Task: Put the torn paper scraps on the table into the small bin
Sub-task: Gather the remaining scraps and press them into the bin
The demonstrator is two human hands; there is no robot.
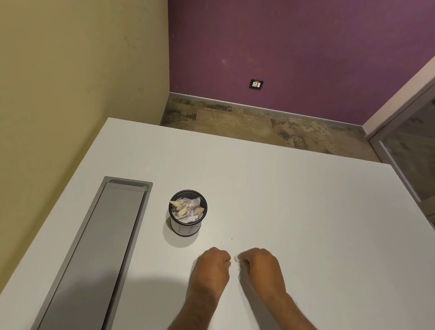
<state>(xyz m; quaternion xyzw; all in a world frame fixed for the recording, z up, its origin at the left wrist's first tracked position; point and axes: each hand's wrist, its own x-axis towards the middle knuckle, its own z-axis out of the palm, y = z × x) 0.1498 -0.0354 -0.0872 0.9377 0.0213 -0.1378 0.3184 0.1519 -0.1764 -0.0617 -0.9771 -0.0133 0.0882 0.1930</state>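
A small black mesh bin stands on the white table, filled near its rim with torn white and yellowish paper scraps. My left hand rests on the table below and to the right of the bin, fingers curled, with a pale sliver of paper at its fingertips. My right hand lies close beside it, also curled, pinching a small white paper scrap that pokes out at its fingertips. A tiny dark speck lies on the table above the hands.
A long grey cable-tray lid is set into the table left of the bin. A beige wall runs along the left. Beyond the table's far edge is patterned floor, a purple wall with a socket, and a glass door at right.
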